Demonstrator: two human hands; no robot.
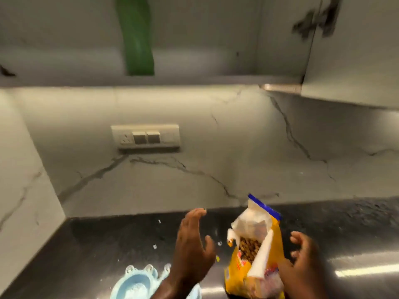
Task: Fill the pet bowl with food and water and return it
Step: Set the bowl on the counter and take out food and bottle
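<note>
A yellow pet food bag [239, 268] stands upright on the dark countertop [121, 242], its top torn wide so that brown kibble shows inside. My right hand [302, 260] is beside the bag's right side, fingers spread and curled, apparently just off it. My left hand [194, 244] hovers left of the bag with fingers apart, holding nothing. Below my left wrist, at the bottom edge, lies a pale blue pet bowl [136, 283], partly hidden by my arm.
A marble backsplash with a switch and socket plate [145, 137] rises behind the counter. A wall closes the left side. Grey upper cabinets hang overhead, and a green object [136, 37] hangs in front of them. Small crumbs dot the counter.
</note>
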